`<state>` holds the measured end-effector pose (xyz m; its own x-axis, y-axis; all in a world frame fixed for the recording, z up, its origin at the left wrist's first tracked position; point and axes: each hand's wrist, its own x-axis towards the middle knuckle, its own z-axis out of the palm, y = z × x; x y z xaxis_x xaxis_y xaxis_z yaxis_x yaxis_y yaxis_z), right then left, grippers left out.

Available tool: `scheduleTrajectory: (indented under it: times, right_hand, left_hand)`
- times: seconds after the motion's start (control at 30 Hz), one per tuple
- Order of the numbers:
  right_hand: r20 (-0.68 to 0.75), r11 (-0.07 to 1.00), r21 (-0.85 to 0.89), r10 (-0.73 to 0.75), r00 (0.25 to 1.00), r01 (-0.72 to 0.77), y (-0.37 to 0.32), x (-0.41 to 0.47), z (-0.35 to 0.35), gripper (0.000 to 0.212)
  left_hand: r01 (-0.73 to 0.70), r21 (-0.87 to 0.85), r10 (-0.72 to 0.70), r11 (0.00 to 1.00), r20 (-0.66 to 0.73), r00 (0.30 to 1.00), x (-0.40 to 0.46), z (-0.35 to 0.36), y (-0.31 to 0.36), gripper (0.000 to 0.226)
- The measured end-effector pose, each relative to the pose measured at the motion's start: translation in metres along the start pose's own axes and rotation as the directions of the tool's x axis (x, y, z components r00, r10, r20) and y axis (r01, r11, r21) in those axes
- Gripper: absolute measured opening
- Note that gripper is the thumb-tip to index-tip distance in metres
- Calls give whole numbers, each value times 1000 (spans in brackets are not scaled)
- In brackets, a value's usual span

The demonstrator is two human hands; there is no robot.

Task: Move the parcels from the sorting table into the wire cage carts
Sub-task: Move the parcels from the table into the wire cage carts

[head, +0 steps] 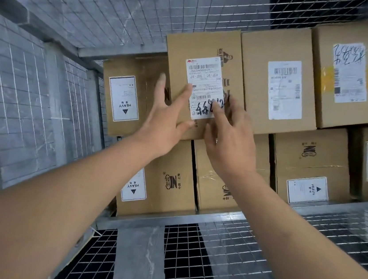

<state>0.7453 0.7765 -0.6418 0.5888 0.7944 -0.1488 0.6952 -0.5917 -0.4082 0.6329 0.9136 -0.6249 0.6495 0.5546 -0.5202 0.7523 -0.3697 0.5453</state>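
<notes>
Both hands reach into the cage [127, 23] and lie flat on the top box [203, 81], the parcel now being seated on the stack. The left hand [168, 119] has its fingers spread: the tips rest on the box's left edge and the thumb lies across the lower corner of the label [204, 87]. The right hand [229, 135] also has loose, open fingers, with the index tip on the handwritten digits and the thumb at the box's near edge. Neither hand wraps the box; they look to be pushing or squaring it, not carrying it.

The box sits just past the fingertips, against the mesh back wall, its right side touching a neighbour box [278, 81]. A lower box [125, 97] lies left of the left fingers, and more boxes [169, 179] sit under the wrists. Flat palms suit this step, likely nudging the parcel tight into the row so the stack stays level.
</notes>
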Motion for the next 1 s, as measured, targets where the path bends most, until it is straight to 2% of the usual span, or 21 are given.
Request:
scheduleTrajectory:
  times: [0.07,0.17,0.47,0.67,0.73,1.0]
  right_hand:
    - [12,1000,-12,-3,1000,4,0,0,-1,45]
    - [37,1000,-26,1,999,0,-3,2,-5,45]
    - [180,993,11,111,977,-115,-32,6,-45,56]
    - [157,980,-11,198,968,-199,-76,-18,-103,50]
    - [124,974,-40,227,966,-224,-96,-32,-130,46]
    - [-10,922,-118,370,929,-369,-185,-112,-251,52]
  left_hand:
    - [-116,263,129,958,-30,991,4,-6,1,83]
    - [-223,407,210,886,76,975,10,-14,0,85]
    - [-328,515,268,792,190,944,11,-52,16,75]
    - [-461,605,391,649,254,885,-30,-103,49,55]
    - [-500,617,413,608,292,863,-52,-123,58,54]
    - [-651,595,585,470,342,735,-150,-220,120,57]
